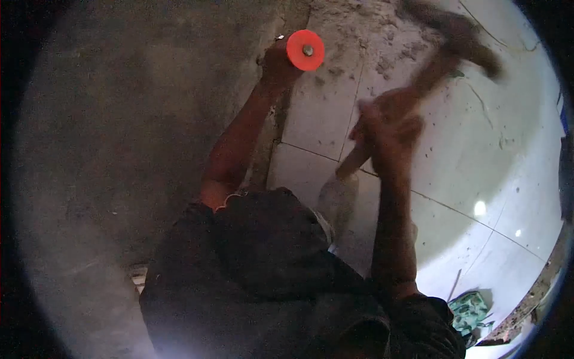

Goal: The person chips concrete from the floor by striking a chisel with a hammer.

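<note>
My left hand (280, 67) is wrapped round a chisel (308, 50), seen nearly end-on from above. Its round orange-red hand guard (295, 59) hides most of the fingers, and the blade is out of sight below. A metal struck end shows in the middle of the guard. Up and to the right of it, my right hand (391, 122) grips the wooden handle of a hammer (433, 69). The hammer's head is raised, blurred by motion and apart from the chisel. The handle's lower end sticks out below my fist.
White floor tiles (454, 209) with dark joints lie to the right. Rubble and dust (388, 42) cover the floor at the top, along the foot of a grey wall (137, 119). A green patterned object (469, 311) lies at lower right. A foot (338, 200) shows beneath me.
</note>
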`<move>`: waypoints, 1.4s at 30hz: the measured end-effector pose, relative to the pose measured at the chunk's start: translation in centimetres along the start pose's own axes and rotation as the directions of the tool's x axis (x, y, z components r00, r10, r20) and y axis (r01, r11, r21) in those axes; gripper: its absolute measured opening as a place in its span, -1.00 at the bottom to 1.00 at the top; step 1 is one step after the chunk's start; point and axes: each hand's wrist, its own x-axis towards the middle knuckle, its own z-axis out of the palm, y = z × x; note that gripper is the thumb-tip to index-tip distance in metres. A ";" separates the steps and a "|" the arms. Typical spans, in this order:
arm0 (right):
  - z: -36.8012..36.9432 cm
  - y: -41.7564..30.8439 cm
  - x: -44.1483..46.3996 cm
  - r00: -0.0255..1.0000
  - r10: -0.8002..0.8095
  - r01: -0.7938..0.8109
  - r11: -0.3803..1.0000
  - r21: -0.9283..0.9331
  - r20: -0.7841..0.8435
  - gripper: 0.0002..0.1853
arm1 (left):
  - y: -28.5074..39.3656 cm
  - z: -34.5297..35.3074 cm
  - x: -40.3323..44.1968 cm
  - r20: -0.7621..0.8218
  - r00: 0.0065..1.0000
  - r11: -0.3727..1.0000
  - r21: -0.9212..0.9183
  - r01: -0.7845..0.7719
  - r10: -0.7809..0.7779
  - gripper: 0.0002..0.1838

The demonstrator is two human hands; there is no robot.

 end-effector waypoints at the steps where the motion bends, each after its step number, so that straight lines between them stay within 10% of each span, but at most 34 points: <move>1: 0.0 -1.5 -0.1 0.994 -0.090 0.095 0.992 0.081 -0.068 -0.84 | 0.4 -0.4 -0.3 0.001 1.000 1.000 0.007 0.004 -0.004 -0.66; 3: -2.0 -3.2 0.3 0.940 -0.265 0.292 0.951 0.104 -0.216 -0.79 | 1.0 -0.4 0.0 0.075 0.996 0.998 -0.048 0.045 -0.042 -0.65; 4: -3.2 -3.1 0.9 0.928 -0.354 0.341 0.686 0.643 -0.114 -0.79 | 1.3 -0.4 0.1 0.100 0.994 0.996 -0.064 0.059 -0.052 -0.65; 6: -6.0 -3.5 1.7 0.774 -0.630 0.586 0.676 0.448 -0.063 -0.87 | 2.5 -0.2 0.1 0.053 0.996 0.990 -0.121 -0.068 0.075 -0.65; 12: -7.9 -4.5 1.6 0.739 -0.668 0.655 0.681 0.328 -0.089 -0.87 | 4.0 -0.5 1.8 0.049 0.978 0.978 -0.047 -0.203 0.205 -0.61; 20: -7.3 -3.5 2.0 0.732 -0.676 0.535 0.496 0.684 -0.082 -0.91 | 3.0 0.6 2.4 0.055 0.985 0.983 0.084 -0.166 0.162 -0.66; 23: -1.8 7.3 2.6 0.780 -0.564 0.622 0.747 0.237 -0.272 -0.88 | 2.9 0.4 2.8 0.050 0.981 0.979 0.072 -0.189 0.186 -0.68; 24: 0.6 7.9 2.1 0.987 -0.160 0.160 0.987 0.020 0.005 -0.86 | 3.2 0.6 2.8 0.071 0.983 0.982 0.074 -0.174 0.169 -0.69; 25: 1.4 8.2 1.8 0.925 0.356 -0.306 0.905 -0.295 0.134 -0.85 | 2.4 1.9 1.7 0.071 0.980 0.980 0.061 -0.188 0.184 -0.69; 26: 0.8 8.0 1.3 0.926 0.358 -0.313 0.906 -0.285 0.123 -0.85 | 1.5 2.8 0.0 0.185 0.964 0.966 0.141 -0.216 0.188 -0.70; 33: -1.0 -1.5 1.2 0.985 -0.129 0.136 0.989 0.053 -0.114 -0.85 | 2.0 0.8 0.7 0.178 0.980 0.996 -0.006 -0.086 0.085 -0.67; 42: -8.0 -2.0 2.2 0.803 -0.577 0.584 0.713 0.389 -0.148 -0.82 | 5.9 -2.1 -1.6 0.091 0.991 0.994 0.042 -0.099 0.095 -0.59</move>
